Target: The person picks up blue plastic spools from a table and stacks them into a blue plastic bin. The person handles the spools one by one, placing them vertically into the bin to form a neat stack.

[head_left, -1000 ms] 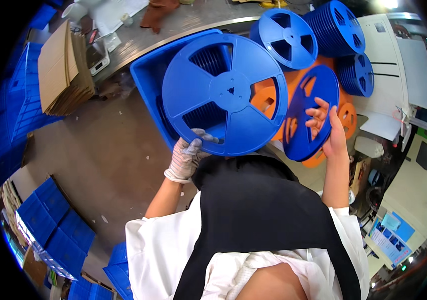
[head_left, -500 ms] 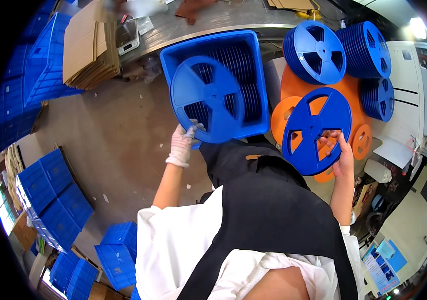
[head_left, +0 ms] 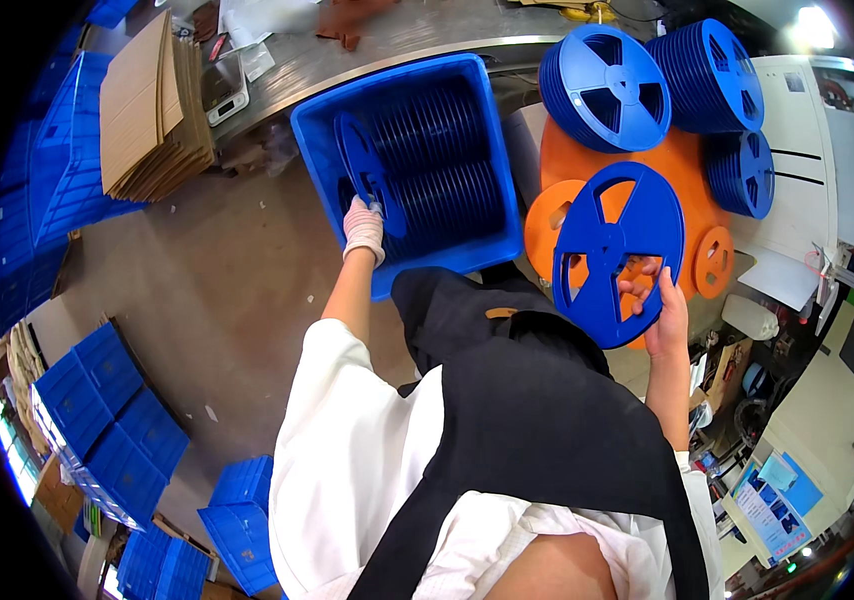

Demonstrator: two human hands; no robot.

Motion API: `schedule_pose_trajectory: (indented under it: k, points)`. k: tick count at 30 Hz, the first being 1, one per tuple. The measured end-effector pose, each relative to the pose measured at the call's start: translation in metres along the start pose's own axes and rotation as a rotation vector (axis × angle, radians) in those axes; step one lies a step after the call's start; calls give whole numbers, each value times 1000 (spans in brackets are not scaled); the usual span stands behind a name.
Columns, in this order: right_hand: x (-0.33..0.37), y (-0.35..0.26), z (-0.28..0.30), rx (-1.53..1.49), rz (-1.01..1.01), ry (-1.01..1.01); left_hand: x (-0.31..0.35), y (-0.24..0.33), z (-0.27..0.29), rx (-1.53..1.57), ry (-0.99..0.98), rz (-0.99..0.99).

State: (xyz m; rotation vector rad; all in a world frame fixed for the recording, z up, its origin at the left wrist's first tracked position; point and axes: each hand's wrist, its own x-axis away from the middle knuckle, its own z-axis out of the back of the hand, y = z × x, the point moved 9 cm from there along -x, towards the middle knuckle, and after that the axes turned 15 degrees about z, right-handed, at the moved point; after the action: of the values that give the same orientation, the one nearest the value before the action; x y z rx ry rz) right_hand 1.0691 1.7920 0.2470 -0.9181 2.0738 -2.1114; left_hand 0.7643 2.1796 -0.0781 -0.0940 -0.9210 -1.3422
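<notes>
My left hand (head_left: pixel 364 225), in a pale glove, grips the near edge of a blue plastic reel (head_left: pixel 355 150). That reel stands on edge, tilted, inside a blue bin (head_left: pixel 467 260), beside two rows of packed blue reels (head_left: pixel 437 200). My bare right hand (head_left: pixel 659 310) holds a second blue reel (head_left: pixel 612 237) by its rim, fingers passing through one of its openings. This reel faces up toward me, over orange reels (head_left: pixel 547 215) and an orange round surface (head_left: pixel 562 150).
Stacks of blue reels (head_left: pixel 619 85) stand at the far right beyond the orange surface. A metal table (head_left: pixel 297 60) runs along the back, with folded cardboard (head_left: pixel 137 90) and a small scale (head_left: pixel 227 105) at its left. Blue crates (head_left: pixel 107 400) line the left side.
My left hand has lowered its reel into the bin and turned it from face-up to on edge. The right hand keeps its reel in nearly the same place.
</notes>
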Motion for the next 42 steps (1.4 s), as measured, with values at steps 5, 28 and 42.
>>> schedule_pose_trajectory:
  k: [5, 28, 42]
  points:
    - [2, 2, 6, -52, 54, 17, 10, -2, -8, -98, -80, 136]
    - [35, 3, -32, -933, -51, -335, 286, 255, 26, -191, -3, -1017]
    - [-19, -46, -35, -807, -16, -280, 326, 187, 46, -315, -123, -1404]
